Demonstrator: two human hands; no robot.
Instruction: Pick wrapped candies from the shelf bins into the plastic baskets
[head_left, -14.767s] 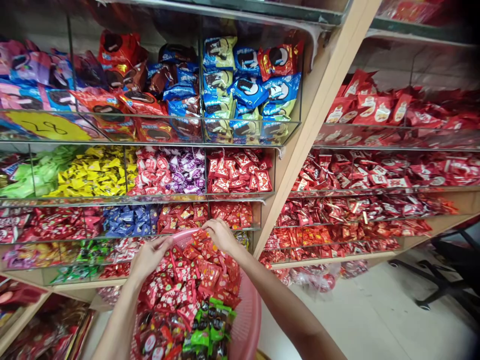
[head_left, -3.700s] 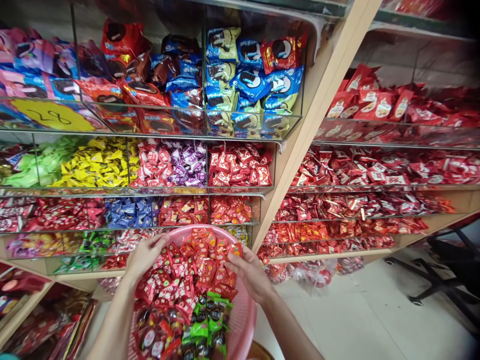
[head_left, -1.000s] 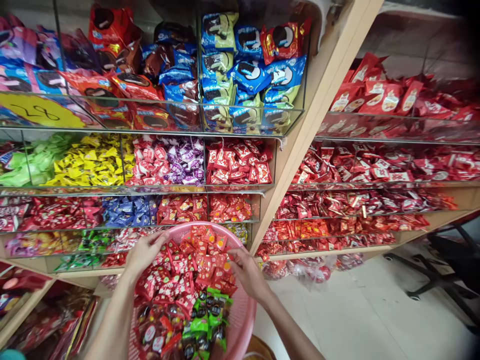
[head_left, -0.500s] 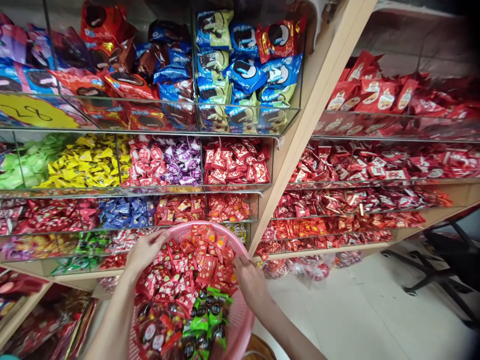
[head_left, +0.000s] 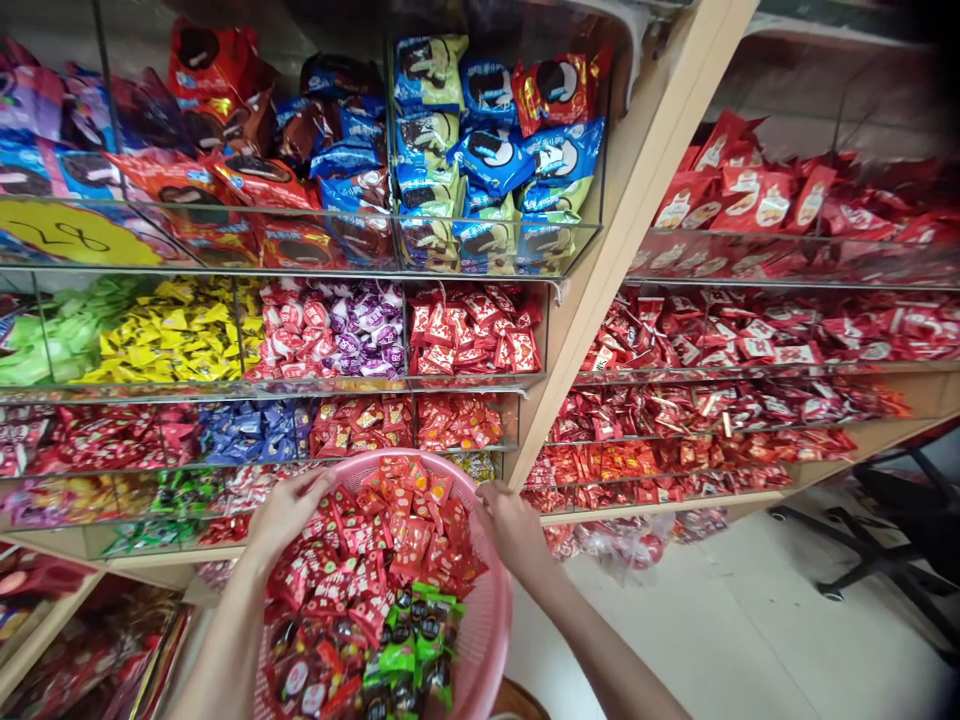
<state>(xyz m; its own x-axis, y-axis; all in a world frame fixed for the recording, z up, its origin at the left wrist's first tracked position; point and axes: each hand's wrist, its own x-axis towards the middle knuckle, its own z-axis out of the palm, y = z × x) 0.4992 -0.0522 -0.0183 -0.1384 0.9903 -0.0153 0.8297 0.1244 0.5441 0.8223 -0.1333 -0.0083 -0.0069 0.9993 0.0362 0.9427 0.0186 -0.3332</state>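
Basket [head_left: 491, 620], pink, before stocked shelves [head_left: 626, 245], looks well loaded: red packets [head_left: 345, 555], green packets [head_left: 416, 640] and darker packets [head_left: 304, 670] in separate patches, bare right wall suggesting some room left. Left hand [head_left: 289, 515] at far-left rim, fingers bent together, apparently clamped there; right hand [head_left: 514, 530] at right rim, fingers bunched, cannot tell whether gripping.

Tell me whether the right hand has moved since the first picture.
Yes: against the wooden upright, the right hand has shifted rightward and down, to the right rim of the pink basket.
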